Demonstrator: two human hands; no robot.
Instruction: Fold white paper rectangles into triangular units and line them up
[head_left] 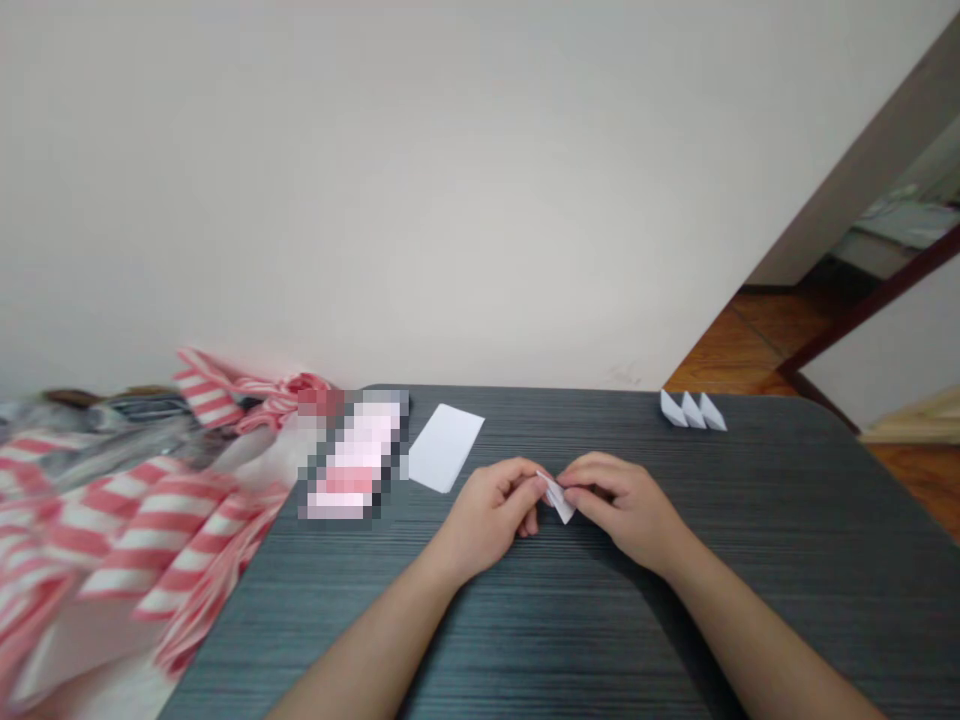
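A small folded piece of white paper is held between my two hands, just above the dark table. My left hand pinches its left edge between thumb and fingers. From the other side, my right hand grips it with thumb and forefinger. The fingertips cover part of the folds. Beyond my left hand lies a flat stack of white paper sheets. Three pointed folded paper pieces sit in a row at the back right of the table.
A pixelated flat object lies at the table's left edge. Red-and-white striped cloth is heaped left of the dark table. A pale wall rises behind the table; wooden floor shows at right.
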